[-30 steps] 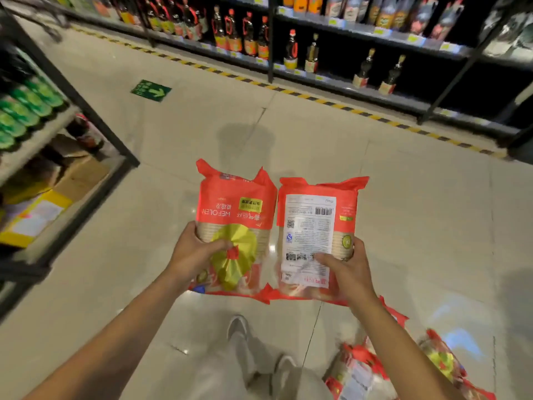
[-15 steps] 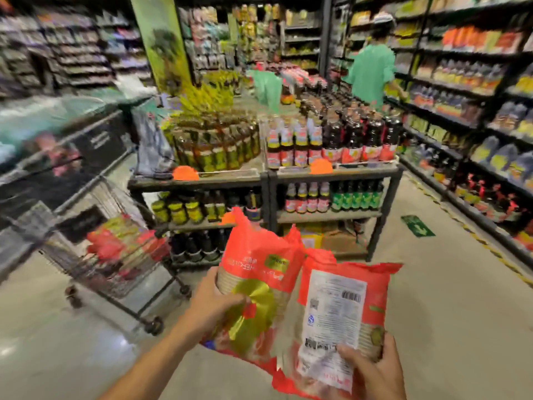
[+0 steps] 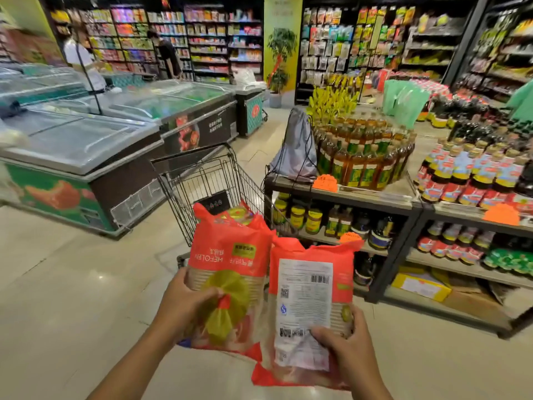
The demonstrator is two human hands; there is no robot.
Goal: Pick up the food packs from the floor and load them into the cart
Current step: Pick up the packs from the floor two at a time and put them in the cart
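I hold two red food packs side by side in front of me. My left hand point(image 3: 184, 307) grips the left food pack point(image 3: 230, 264) at its lower edge, printed front facing me. My right hand point(image 3: 346, 345) grips the right food pack point(image 3: 311, 287) at its bottom right, white label side up. Straight ahead, just beyond the packs, stands the wire shopping cart point(image 3: 207, 180). More red packs point(image 3: 239, 215) lie inside it, mostly hidden behind the pack in my left hand.
Chest freezers point(image 3: 86, 145) line the left side. A black shelf rack point(image 3: 403, 209) full of bottles and jars stands right of the cart, with a grey drawstring bag point(image 3: 297, 151) on its corner. Two people point(image 3: 83, 59) stand far back left. Beige tiled floor point(image 3: 72, 284) surrounds me.
My view has swung from the floor to the cart, which now stands directly ahead and close. Both hands keep their grip on the packs; the packs left on the floor are out of view.
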